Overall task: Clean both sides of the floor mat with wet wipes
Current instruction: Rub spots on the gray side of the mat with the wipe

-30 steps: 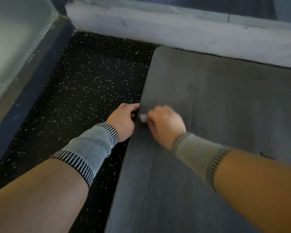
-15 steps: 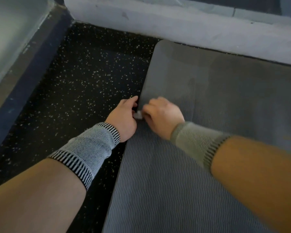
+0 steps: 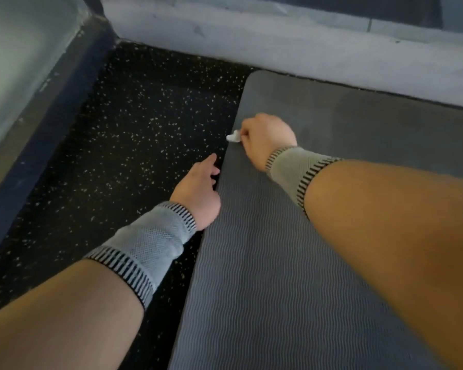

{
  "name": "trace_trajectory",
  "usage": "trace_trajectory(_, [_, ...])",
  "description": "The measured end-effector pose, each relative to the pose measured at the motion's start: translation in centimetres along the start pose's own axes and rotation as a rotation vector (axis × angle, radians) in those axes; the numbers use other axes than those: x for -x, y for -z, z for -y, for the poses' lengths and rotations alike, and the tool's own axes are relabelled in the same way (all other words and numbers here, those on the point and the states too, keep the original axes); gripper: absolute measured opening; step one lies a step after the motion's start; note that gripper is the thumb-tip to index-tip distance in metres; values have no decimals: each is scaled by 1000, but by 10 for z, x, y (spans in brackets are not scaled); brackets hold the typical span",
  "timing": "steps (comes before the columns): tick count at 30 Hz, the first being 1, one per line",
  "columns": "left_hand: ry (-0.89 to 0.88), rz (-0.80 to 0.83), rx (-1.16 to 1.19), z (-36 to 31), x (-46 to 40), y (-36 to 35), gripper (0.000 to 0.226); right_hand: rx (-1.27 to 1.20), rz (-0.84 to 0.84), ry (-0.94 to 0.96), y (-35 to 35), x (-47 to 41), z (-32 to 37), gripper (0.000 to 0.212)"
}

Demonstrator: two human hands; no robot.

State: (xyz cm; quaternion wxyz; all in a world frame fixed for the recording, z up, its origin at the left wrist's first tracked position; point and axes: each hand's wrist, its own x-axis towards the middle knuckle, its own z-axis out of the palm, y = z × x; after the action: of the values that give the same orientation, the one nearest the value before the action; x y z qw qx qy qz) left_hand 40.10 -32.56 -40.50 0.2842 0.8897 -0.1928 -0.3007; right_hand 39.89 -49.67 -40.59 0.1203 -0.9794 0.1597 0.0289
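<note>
My right hand (image 3: 266, 138) is curled around a small crumpled white wet wipe (image 3: 233, 136) at the left edge of the grey ribbed foam floor mat (image 3: 265, 276), which lies flat on the black speckled rubber floor (image 3: 134, 134). My left hand (image 3: 198, 188) rests with relaxed fingers against that same edge. The mat looks light, soft and floppy, so to turn it I would grip this long edge with both hands.

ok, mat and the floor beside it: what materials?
Floor mat: likely foam or rubber, matte grey, fine wavy ribbed texture, rounded corner. Floor: looks like rubber flooring, matte black with pale flecks. Neither can be confirmed by sight.
</note>
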Motion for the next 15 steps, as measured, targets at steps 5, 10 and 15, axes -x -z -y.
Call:
trace_trajectory(5, [-115, -315, -208, 2, 6, -12, 59, -92, -10, 196, -11, 66, 14, 19])
trace_trajectory(10, [-80, -373, -347, -11, -4, -40, 60, -39, 1, 207, -4, 24, -2, 21])
trace_trajectory(15, [-111, -424, -378, -1, -6, -53, 64, -147, -91, 127, -16, 38, 5, 20])
